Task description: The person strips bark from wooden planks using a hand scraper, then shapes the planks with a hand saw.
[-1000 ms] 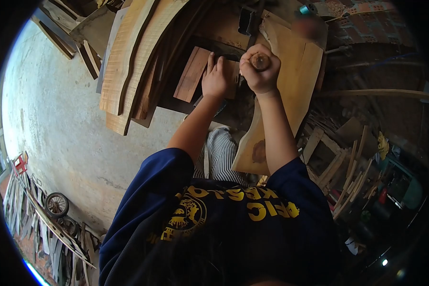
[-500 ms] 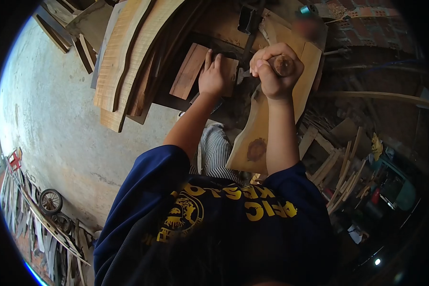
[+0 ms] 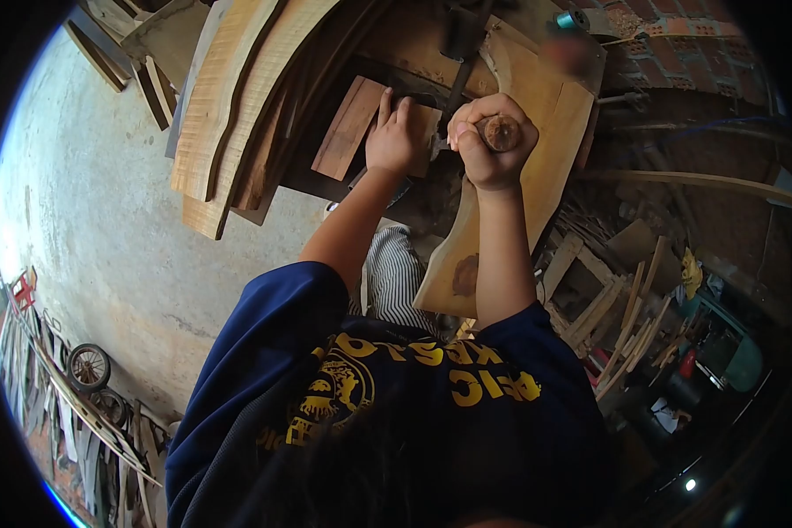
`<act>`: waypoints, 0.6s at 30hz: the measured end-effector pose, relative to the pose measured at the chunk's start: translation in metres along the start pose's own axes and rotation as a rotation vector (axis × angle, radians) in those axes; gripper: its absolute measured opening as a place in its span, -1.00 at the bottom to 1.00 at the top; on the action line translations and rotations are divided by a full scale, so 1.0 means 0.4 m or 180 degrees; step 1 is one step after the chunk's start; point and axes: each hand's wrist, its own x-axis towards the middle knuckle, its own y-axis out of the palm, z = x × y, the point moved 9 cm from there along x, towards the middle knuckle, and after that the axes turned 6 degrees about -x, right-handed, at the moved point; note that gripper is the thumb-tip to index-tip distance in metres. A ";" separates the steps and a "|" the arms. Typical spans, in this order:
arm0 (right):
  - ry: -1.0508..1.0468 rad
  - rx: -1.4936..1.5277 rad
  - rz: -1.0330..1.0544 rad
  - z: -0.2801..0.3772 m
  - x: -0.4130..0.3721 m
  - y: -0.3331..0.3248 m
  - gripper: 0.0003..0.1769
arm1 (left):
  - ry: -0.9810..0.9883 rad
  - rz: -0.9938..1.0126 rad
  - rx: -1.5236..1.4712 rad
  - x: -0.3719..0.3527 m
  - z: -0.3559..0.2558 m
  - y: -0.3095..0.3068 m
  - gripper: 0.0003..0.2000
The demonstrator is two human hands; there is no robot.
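Lays the left hand (image 3: 393,148), outstretched and slightly spread, over a wooden block (image 3: 426,134) at the upper centre of the frame, near a reddish board (image 3: 347,128) farther left. Clenches the right hand (image 3: 487,164) around a wooden handle (image 3: 502,134), seen end-on just right of the block, above a pale slab (image 3: 550,141). Cannot make out the handle's lower end. Has curved boards (image 3: 238,114) stacked at upper left
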 end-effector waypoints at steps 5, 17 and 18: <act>0.0113 0.0186 0.0945 0.033 -0.003 0.011 -0.90 | 0.0097 0.0050 -0.0131 0.002 0.002 0.015 -0.52; -0.1855 -0.2009 0.2391 0.029 -0.249 0.070 -0.85 | 0.0074 0.0243 0.0159 0.004 -0.009 0.014 -0.47; -0.1906 -0.2068 0.2504 -0.012 -0.271 0.070 -0.88 | 0.0047 0.0292 0.0076 0.004 -0.012 0.014 -0.45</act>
